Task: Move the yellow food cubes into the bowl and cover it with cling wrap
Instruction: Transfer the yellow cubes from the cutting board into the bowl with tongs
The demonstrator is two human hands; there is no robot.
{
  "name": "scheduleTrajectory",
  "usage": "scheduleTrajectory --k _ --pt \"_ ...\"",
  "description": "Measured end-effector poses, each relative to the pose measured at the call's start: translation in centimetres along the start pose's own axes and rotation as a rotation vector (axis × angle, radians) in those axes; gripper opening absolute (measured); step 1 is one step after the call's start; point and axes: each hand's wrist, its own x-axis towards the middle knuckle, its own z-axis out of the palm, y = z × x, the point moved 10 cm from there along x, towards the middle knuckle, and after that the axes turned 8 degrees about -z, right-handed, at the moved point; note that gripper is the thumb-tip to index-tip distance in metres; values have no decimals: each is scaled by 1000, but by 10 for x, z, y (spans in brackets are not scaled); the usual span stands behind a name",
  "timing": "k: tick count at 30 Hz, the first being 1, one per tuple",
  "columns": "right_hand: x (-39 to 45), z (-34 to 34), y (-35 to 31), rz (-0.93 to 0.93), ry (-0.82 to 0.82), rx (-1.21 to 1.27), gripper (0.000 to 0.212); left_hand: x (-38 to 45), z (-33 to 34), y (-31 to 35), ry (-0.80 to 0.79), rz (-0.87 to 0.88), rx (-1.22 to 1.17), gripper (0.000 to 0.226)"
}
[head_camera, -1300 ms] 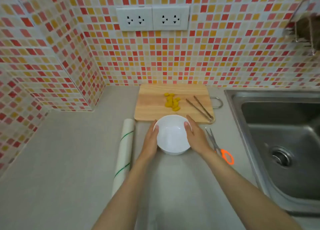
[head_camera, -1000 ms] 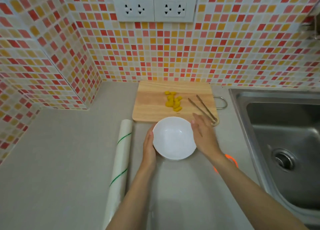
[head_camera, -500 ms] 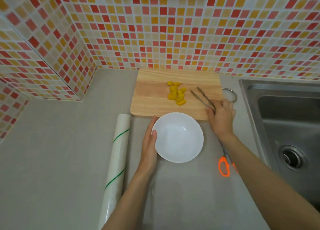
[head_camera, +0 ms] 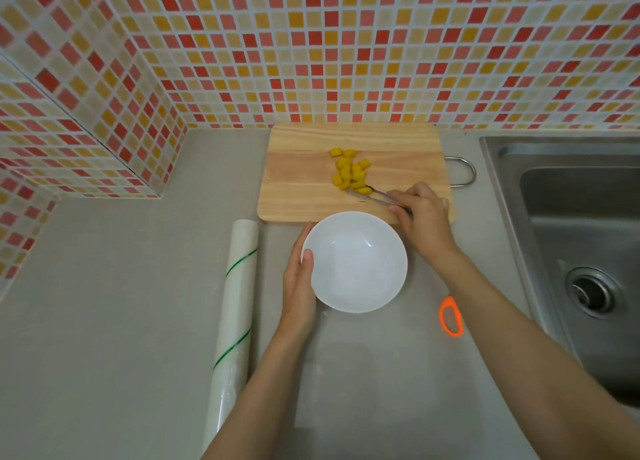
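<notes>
Head view shows the right hand point(head_camera: 420, 214) with its grip closed around the handle end of metal tongs point(head_camera: 375, 196), whose tips bracket the nearest of the yellow food cubes point(head_camera: 351, 174) on the wooden cutting board point(head_camera: 301, 182); whether the tips actually pinch that cube I cannot tell. If the pinch is loose or off-centre, the cube may slip out on the way across and land on the surface point(head_camera: 121, 286) short of the rim. Too hard a squeeze might squash or split it. The tips could also nudge neighbouring cubes and scatter the pile. The left hand point(head_camera: 299, 279) cups the side of the empty white bowl point(head_camera: 355, 262), thumb over the rim, just in front of the board; this steadies it against a knock. The cling wrap roll point(head_camera: 235, 304) lies left of that hand, untouched, and could roll if bumped
</notes>
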Motion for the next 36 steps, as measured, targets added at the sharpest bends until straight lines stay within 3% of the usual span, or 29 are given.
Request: scheduleTrajectory --k 6,11,14,19,23,26,31,36 --pt "-39 -42 -29 -95 118 215 30 0 0 2 4 13 11 34" --pt "-82 -43 -47 -184 -100 5 35 -1 1 4 -1 15 17 33" --pt "-78 -47 -43 -156 -117 69 39 -2 0 4 4 19 32 35" --pt "-28 -63 -18 -25 119 129 38 -2 0 5 18 20 39 36" --pt "9 -25 6 139 37 87 39 -2 -1 4 27 25 44 39" --pt "20 2 5 128 -36 34 39 -1 -2 4 47 21 41 39" --pt "25 8 6 138 -5 -8 34 -1 -3 3 52 24 56 46" --pt "24 2 5 139 8 34 25 -3 -3 4 53 27 71 38"
